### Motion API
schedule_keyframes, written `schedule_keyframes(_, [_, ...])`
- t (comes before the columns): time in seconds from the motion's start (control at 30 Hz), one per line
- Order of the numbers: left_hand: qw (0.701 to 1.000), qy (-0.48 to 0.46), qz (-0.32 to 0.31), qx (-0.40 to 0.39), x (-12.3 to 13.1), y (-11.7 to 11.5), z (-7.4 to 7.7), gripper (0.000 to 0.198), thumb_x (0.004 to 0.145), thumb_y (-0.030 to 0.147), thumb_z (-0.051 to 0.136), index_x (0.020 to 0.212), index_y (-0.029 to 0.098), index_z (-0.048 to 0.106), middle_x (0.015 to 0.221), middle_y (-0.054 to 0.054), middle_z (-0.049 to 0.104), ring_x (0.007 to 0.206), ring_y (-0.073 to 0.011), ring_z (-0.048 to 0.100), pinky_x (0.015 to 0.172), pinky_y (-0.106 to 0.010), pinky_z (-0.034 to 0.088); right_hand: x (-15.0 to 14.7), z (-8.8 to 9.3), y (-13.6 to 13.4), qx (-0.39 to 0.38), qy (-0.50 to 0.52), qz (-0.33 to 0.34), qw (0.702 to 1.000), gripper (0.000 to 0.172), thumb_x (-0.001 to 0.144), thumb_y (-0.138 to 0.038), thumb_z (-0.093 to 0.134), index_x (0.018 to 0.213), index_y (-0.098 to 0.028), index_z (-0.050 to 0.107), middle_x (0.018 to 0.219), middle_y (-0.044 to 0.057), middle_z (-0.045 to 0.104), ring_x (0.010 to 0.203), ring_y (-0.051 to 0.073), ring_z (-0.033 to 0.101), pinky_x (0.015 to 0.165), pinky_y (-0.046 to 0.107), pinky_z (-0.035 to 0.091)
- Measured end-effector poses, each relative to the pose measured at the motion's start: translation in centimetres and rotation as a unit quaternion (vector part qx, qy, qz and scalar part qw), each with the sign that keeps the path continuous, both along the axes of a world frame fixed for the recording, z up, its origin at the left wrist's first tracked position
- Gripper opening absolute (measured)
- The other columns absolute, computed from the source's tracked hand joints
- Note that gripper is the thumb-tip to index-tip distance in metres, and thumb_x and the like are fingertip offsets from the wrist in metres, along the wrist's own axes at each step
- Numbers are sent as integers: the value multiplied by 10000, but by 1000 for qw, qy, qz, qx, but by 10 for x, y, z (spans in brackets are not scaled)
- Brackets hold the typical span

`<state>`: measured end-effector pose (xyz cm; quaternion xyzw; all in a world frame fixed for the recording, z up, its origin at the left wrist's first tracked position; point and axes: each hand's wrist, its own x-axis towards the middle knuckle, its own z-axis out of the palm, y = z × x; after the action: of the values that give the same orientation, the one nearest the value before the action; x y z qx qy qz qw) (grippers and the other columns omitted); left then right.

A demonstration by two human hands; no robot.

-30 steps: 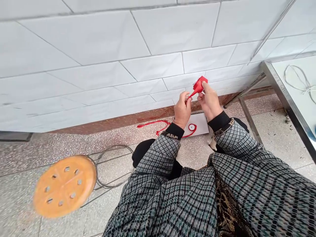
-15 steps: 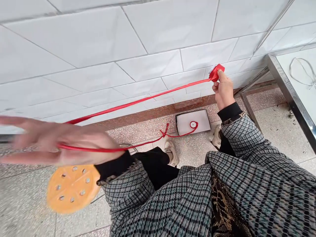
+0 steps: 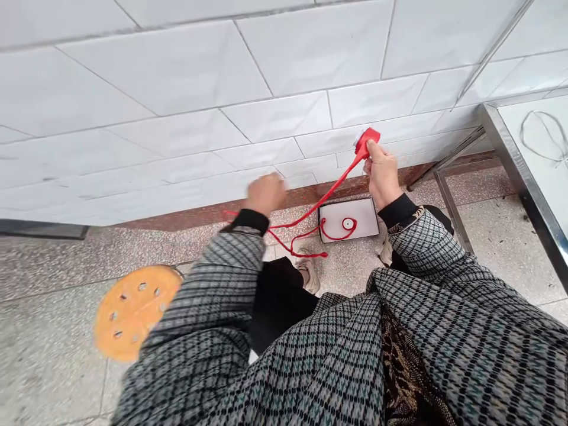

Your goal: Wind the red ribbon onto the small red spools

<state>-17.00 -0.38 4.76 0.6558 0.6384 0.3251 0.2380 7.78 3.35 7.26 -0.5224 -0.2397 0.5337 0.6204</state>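
My right hand (image 3: 383, 171) pinches a folded red bundle of ribbon (image 3: 369, 138), with a bit of white showing at its left side. From it a strip of red ribbon (image 3: 326, 195) slants down to the left, slack, toward my left hand (image 3: 266, 192). That hand is raised with its back to me, smeared by motion, its fingers hidden. Whether it grips the ribbon I cannot tell. Below, a shallow black-edged box (image 3: 326, 212) with a white inside holds a small white reel (image 3: 348, 224) ringed in red cord. The loose cord (image 3: 306, 254) trails out leftward.
A white tiled wall (image 3: 275, 53) rises in front. On the right stands a metal-framed table (image 3: 506, 148) with a thin looped wire (image 3: 541, 136) on it. An orange round stool top (image 3: 133, 313) with holes is at the lower left. My shoe (image 3: 310, 278) is near the box.
My left hand has swung from the far left, fingers spread, to the right and turned its back up. The taut ribbon has gone slack. My right hand has come slightly left and lower.
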Motion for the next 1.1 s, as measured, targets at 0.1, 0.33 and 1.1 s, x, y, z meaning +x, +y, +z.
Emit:
schedule_keyframes(0.1, [998, -44, -27, 42, 68, 7, -19, 198, 864, 132, 749, 1016, 212, 649, 1077, -77, 750, 1097, -255, 706, 1089, -447, 569, -15, 2, -8, -10, 8, 14, 1000, 520, 963, -414, 790, 662, -230, 409, 594, -86, 357, 507, 64, 279, 476, 220, 240])
schedule_keyframes(0.33, [972, -205, 10, 112, 145, 2, -40, 307, 900, 110, 700, 1141, 259, 582, 1092, -59, 710, 1080, -208, 702, 988, -389, 596, -26, -4, -14, -27, -5, 26, 999, 549, 903, -561, 820, 693, -239, 428, 596, -83, 349, 556, 92, 345, 513, 230, 309])
schedule_keyframes(1.1, [904, -424, 43, -13, 129, 2, -47, 64, 933, 204, 731, 942, 211, 669, 990, -21, 762, 910, -137, 704, 925, -319, 610, -37, -29, -13, 0, -71, 65, 995, 446, 869, -488, 835, 653, -213, 558, 642, -73, 518, 623, 87, 476, 633, 225, 404])
